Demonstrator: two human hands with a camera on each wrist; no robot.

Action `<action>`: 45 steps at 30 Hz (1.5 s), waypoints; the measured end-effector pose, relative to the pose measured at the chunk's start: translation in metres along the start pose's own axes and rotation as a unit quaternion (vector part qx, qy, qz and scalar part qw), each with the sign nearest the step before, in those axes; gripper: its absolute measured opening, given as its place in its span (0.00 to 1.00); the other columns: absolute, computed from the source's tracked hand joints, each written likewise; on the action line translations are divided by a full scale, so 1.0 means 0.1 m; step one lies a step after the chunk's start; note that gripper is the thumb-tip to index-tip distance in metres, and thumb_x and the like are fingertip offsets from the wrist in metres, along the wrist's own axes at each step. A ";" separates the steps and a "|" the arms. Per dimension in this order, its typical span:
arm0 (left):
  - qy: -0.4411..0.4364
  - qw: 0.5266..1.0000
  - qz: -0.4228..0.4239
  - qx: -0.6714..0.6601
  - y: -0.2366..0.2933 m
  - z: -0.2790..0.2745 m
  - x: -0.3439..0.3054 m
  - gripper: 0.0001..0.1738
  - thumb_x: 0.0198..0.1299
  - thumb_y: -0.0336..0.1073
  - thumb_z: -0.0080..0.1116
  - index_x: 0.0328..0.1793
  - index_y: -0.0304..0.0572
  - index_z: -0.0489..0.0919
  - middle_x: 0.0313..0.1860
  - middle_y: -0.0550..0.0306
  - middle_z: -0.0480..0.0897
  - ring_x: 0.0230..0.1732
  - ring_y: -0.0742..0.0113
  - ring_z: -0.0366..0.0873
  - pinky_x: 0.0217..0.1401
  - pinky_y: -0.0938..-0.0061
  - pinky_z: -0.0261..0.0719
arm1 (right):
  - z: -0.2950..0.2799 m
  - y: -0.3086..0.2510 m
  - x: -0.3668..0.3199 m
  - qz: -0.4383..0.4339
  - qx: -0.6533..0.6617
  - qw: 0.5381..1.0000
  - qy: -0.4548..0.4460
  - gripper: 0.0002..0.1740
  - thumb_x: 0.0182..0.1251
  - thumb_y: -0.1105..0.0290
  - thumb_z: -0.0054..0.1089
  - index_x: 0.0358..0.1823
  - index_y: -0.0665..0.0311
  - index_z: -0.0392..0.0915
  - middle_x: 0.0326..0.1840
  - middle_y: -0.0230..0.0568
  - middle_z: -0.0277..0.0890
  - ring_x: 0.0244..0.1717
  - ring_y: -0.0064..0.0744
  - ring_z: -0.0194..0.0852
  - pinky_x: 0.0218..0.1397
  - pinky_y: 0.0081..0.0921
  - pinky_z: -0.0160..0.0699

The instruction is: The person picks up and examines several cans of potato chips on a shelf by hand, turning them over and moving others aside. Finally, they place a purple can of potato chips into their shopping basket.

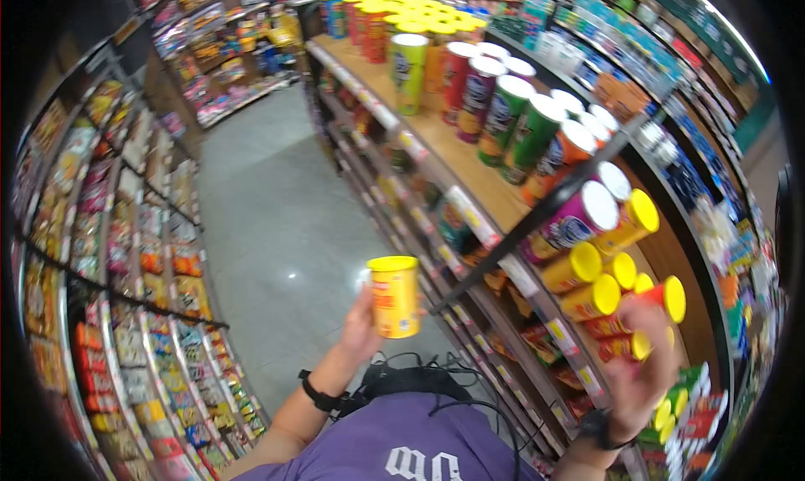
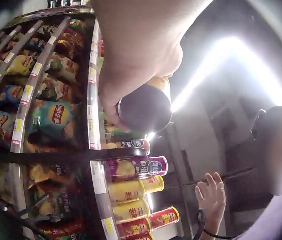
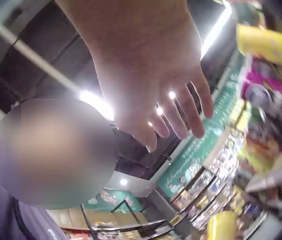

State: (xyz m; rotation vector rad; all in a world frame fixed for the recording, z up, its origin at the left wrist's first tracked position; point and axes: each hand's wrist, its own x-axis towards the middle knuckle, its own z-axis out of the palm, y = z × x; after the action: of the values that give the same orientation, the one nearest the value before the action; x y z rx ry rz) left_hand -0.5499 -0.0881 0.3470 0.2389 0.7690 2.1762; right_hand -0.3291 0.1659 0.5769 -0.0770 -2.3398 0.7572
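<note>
My left hand (image 1: 360, 328) grips a yellow chip canister (image 1: 394, 301) with a yellow lid, upright in front of my body over the aisle. In the left wrist view its dark round base (image 2: 145, 110) faces the camera, and part of the fingers is hidden behind it. My right hand (image 1: 641, 372) is raised beside the shelf end, fingers spread and holding nothing. Behind it in the head view lie yellow-lidded canisters (image 1: 589, 298) on their sides, stacked at the shelf end. The right wrist view shows the same right hand (image 3: 153, 75) with its fingers extended.
Upright canisters with white lids (image 1: 507, 116) and yellow lids line the shelf top (image 1: 444, 150). A dark bar (image 1: 537, 217) crosses the shelf near its end. Bagged snacks fill the left rack (image 1: 126, 313). Grey floor (image 1: 260, 196) runs between the shelves. Cables (image 1: 444, 372) hang at my waist.
</note>
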 end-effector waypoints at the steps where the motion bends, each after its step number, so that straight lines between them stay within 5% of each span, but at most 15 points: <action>1: -0.018 1.000 -0.004 0.016 0.00 0.05 -0.01 0.47 0.72 0.72 0.36 0.80 0.38 0.63 0.66 0.41 0.78 0.62 0.45 0.81 0.66 0.50 0.79 | 0.15 0.11 -0.05 -0.035 0.050 0.993 -0.101 0.26 0.60 0.69 0.73 0.60 0.68 0.80 0.62 0.48 0.81 0.61 0.42 0.81 0.62 0.36 0.78; 3: -0.052 0.998 -0.013 0.046 -0.01 0.14 -0.03 0.43 0.75 0.68 0.36 0.81 0.41 0.61 0.71 0.40 0.75 0.67 0.43 0.77 0.71 0.48 0.75 | 0.61 0.21 -0.04 -0.008 0.089 0.971 -0.224 0.27 0.59 0.69 0.75 0.61 0.66 0.81 0.62 0.47 0.81 0.57 0.41 0.82 0.59 0.35 0.80; 6: -0.073 0.993 0.017 0.088 -0.10 0.22 -0.05 0.40 0.77 0.57 0.46 0.85 0.45 0.50 0.76 0.52 0.69 0.70 0.54 0.74 0.75 0.57 0.71 | 1.44 0.70 -0.26 0.136 0.336 0.909 -0.208 0.36 0.59 0.71 0.75 0.70 0.64 0.74 0.65 0.44 0.78 0.57 0.38 0.81 0.59 0.32 0.80; 7: -0.011 0.992 0.012 0.128 -0.18 0.24 -0.06 0.40 0.78 0.55 0.47 0.85 0.45 0.47 0.78 0.53 0.65 0.77 0.58 0.66 0.80 0.60 0.63 | 1.67 0.84 -0.32 0.187 0.415 0.867 -0.203 0.39 0.59 0.72 0.75 0.74 0.64 0.70 0.68 0.43 0.76 0.59 0.37 0.80 0.60 0.31 0.79; 10: 0.014 0.993 0.008 0.118 -0.20 0.44 -0.19 0.44 0.75 0.47 0.55 0.86 0.43 0.46 0.80 0.51 0.60 0.82 0.61 0.55 0.82 0.61 0.55 | 2.00 0.94 -0.45 0.201 0.502 0.807 -0.238 0.49 0.63 0.69 0.75 0.82 0.65 0.55 0.78 0.45 0.62 0.73 0.37 0.67 0.70 0.36 0.73; 15: 0.033 0.963 0.065 0.261 -0.39 0.54 -0.29 0.50 0.61 0.36 0.72 0.85 0.40 0.54 0.76 0.53 0.65 0.79 0.58 0.62 0.77 0.60 0.65 | 2.06 1.02 -0.59 0.163 0.517 0.797 -0.267 0.53 0.64 0.65 0.76 0.83 0.66 0.49 0.80 0.47 0.59 0.80 0.39 0.57 0.78 0.39 0.62; 19: 0.080 0.889 0.110 0.438 -0.58 0.55 -0.32 0.55 0.50 0.32 0.80 0.82 0.38 0.60 0.75 0.51 0.66 0.78 0.60 0.63 0.70 0.64 0.73 | 2.04 1.13 -0.73 0.179 0.556 0.766 -0.269 0.52 0.63 0.62 0.77 0.82 0.67 0.53 0.78 0.46 0.61 0.79 0.37 0.58 0.81 0.39 0.57; 22: 0.066 0.868 0.122 0.477 -0.66 0.66 -0.48 0.56 0.46 0.35 0.83 0.81 0.38 0.63 0.72 0.53 0.68 0.75 0.61 0.66 0.66 0.66 0.75 | 2.06 1.32 -0.96 0.271 0.637 0.670 -0.266 0.45 0.64 0.53 0.74 0.76 0.67 0.63 0.72 0.43 0.70 0.74 0.35 0.67 0.77 0.38 0.63; 25: 0.047 0.840 0.150 0.519 -0.59 0.90 -0.64 0.58 0.44 0.38 0.85 0.82 0.42 0.64 0.72 0.52 0.67 0.75 0.58 0.65 0.66 0.64 0.75 | 1.89 1.16 -0.81 0.284 0.714 0.603 -0.214 0.41 0.74 0.47 0.60 0.76 0.71 0.61 0.73 0.49 0.70 0.72 0.44 0.71 0.75 0.43 0.70; 27: 0.019 0.708 0.218 0.671 -0.55 0.95 -0.68 0.60 0.42 0.40 0.86 0.82 0.44 0.63 0.74 0.49 0.65 0.77 0.52 0.64 0.68 0.60 0.74 | 1.74 1.14 -0.73 0.325 0.738 0.544 -0.229 0.38 0.80 0.47 0.50 0.76 0.72 0.60 0.73 0.54 0.69 0.71 0.50 0.73 0.71 0.48 0.75; 29: 0.015 0.713 0.240 0.659 -0.61 0.95 -0.67 0.60 0.42 0.42 0.86 0.82 0.44 0.63 0.76 0.46 0.64 0.78 0.50 0.63 0.70 0.58 0.73 | 1.72 1.11 -0.74 0.330 0.732 0.554 -0.218 0.38 0.82 0.46 0.44 0.76 0.71 0.60 0.74 0.57 0.68 0.70 0.56 0.73 0.69 0.52 0.77; 32: 0.024 0.735 0.269 0.623 -0.70 0.95 -0.69 0.59 0.43 0.42 0.85 0.82 0.45 0.63 0.79 0.43 0.61 0.79 0.47 0.63 0.75 0.56 0.67 | 1.72 1.02 -0.80 0.335 0.756 0.503 -0.250 0.42 0.80 0.38 0.36 0.80 0.65 0.56 0.76 0.57 0.64 0.70 0.59 0.72 0.69 0.58 0.77; 35: 0.036 0.766 0.258 0.587 -0.72 0.98 -0.78 0.57 0.45 0.39 0.83 0.82 0.44 0.64 0.80 0.42 0.61 0.78 0.46 0.64 0.79 0.55 0.62 | 1.73 0.95 -0.89 0.337 0.783 0.443 -0.278 0.40 0.81 0.42 0.41 0.79 0.68 0.57 0.77 0.58 0.64 0.72 0.62 0.69 0.72 0.56 0.73; 42: 0.010 0.812 0.213 0.544 -0.76 0.96 -0.79 0.53 0.47 0.35 0.79 0.81 0.40 0.64 0.78 0.43 0.66 0.77 0.49 0.67 0.77 0.58 0.67 | 1.62 0.99 -0.98 0.329 0.735 0.515 -0.295 0.43 0.79 0.38 0.42 0.80 0.65 0.56 0.76 0.56 0.66 0.69 0.61 0.72 0.70 0.55 0.75; 45: 0.008 0.814 0.199 0.545 -0.79 0.98 -0.75 0.51 0.49 0.34 0.77 0.81 0.41 0.64 0.76 0.44 0.67 0.75 0.50 0.68 0.75 0.60 0.69 | 1.63 1.09 -1.04 0.327 0.775 0.470 -0.268 0.37 0.81 0.48 0.48 0.79 0.66 0.56 0.77 0.52 0.64 0.76 0.48 0.66 0.76 0.49 0.68</action>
State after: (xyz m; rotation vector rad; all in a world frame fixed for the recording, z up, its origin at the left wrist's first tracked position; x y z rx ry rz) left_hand -0.4106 -0.0611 0.3843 1.0291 2.0705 1.8169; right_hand -0.3639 0.1491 0.3586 0.1030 -0.9656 3.3153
